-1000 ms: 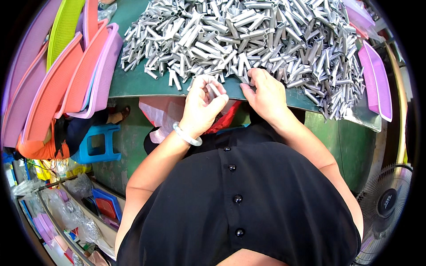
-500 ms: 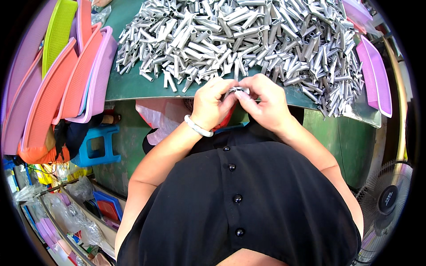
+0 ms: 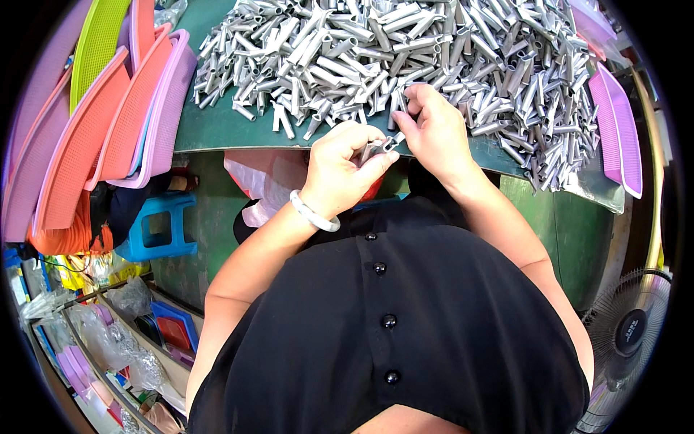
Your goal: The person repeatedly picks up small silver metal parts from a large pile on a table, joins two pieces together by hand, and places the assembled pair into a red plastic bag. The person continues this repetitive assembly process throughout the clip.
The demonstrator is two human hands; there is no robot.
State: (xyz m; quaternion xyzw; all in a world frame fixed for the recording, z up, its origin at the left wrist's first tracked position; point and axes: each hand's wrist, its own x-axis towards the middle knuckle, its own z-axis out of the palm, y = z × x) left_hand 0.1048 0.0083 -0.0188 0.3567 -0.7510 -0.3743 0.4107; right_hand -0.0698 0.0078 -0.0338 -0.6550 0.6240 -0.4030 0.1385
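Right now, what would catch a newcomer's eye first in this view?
The big heap of grey metal tubes covering the green table at the top. At its near edge, the left hand and right hand pinch a small metal piece together. Far left, pink and orange trays stand stacked on edge.

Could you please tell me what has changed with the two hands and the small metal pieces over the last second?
The left hand and right hand, apart at the table edge a second ago, came together over a small grey metal piece. The right hand has since lifted to the pile of metal tubes, while the left keeps the piece. The stacked plastic trays stayed put.
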